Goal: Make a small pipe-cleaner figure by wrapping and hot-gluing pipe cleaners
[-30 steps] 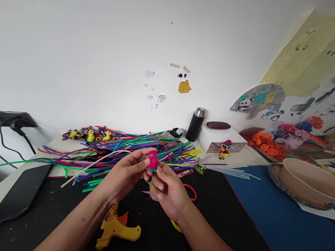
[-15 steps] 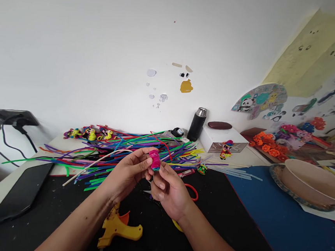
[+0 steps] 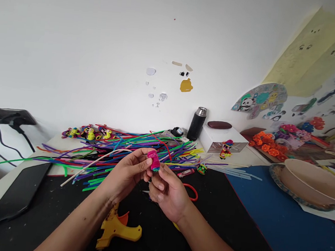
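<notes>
A small magenta coil of pipe cleaner [image 3: 153, 160], with a bit of blue at its lower end, is held up over the black mat [image 3: 205, 230]. My left hand [image 3: 134, 167] pinches it between thumb and fingers from the left. My right hand [image 3: 171, 192] has its thumb and fingers closed at the blue lower end. Below my left wrist lies a yellow hot glue gun [image 3: 120, 230] with an orange trigger. Behind my right hand, scissors with a red handle [image 3: 192, 192] are partly hidden.
Many coloured pipe cleaners [image 3: 105, 167] spread behind my hands. Small figures [image 3: 89, 132] lie at the back left. A black flask [image 3: 197, 124] and a white box [image 3: 221, 140] stand by the wall. To the right is a large bowl [image 3: 314, 185]; at left, a black phone [image 3: 17, 194].
The magenta coil has tilted slightly in my fingers. Both hands keep nearly the same place and grip, and the view has shifted a little.
</notes>
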Action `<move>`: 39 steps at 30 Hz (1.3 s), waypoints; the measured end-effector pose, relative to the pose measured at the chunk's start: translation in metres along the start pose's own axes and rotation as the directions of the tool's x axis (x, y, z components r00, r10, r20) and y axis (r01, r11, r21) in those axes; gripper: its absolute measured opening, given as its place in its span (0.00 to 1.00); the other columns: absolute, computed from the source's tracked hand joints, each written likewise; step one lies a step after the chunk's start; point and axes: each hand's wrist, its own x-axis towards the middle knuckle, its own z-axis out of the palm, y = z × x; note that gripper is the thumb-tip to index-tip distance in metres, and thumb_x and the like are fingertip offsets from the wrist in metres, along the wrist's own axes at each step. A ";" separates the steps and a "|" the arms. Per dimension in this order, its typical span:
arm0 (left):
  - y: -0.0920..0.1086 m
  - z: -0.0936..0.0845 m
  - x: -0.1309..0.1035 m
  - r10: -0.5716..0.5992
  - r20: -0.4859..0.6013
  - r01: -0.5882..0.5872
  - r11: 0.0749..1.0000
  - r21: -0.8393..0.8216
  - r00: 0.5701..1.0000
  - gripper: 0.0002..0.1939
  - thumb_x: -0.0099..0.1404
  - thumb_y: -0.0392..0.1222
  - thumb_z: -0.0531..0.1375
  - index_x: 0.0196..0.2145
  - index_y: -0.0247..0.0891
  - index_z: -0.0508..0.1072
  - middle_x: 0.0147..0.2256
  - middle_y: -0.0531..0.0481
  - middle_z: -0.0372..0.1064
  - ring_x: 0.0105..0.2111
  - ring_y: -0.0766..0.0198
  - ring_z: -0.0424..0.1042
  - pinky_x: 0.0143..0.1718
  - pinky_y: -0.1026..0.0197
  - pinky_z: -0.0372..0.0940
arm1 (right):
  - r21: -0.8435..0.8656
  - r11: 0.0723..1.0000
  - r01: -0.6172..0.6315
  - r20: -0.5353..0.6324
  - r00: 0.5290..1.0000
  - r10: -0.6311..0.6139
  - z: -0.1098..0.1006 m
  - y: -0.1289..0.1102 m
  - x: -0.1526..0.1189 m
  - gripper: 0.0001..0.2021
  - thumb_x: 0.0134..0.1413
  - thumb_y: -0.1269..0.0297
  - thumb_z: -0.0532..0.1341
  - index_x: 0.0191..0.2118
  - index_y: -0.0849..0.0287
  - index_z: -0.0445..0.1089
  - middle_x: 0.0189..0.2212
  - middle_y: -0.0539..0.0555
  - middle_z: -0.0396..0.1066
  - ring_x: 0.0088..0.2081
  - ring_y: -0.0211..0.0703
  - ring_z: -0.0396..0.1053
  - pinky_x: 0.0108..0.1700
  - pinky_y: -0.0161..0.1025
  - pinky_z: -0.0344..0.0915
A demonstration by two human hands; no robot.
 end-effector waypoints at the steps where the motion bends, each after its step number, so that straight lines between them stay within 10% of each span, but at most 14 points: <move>1: 0.000 0.000 0.000 0.001 -0.001 -0.001 1.000 0.001 1.000 0.18 0.56 0.39 0.80 0.41 0.33 0.82 0.31 0.51 0.76 0.24 0.69 0.73 0.24 0.68 0.68 | 0.002 1.000 0.002 0.001 1.000 -0.002 0.000 0.000 0.000 0.18 0.57 0.53 0.75 0.36 0.57 0.68 0.19 0.40 0.60 0.16 0.30 0.50 0.22 0.35 0.43; 39: -0.001 0.001 0.000 -0.010 -0.023 0.009 0.999 -0.035 1.000 0.24 0.50 0.40 0.83 0.43 0.35 0.82 0.28 0.53 0.76 0.23 0.70 0.73 0.23 0.71 0.67 | 0.067 0.998 -0.018 0.024 1.000 0.017 0.002 0.001 -0.001 0.17 0.57 0.54 0.75 0.35 0.58 0.69 0.19 0.41 0.61 0.16 0.30 0.52 0.22 0.34 0.44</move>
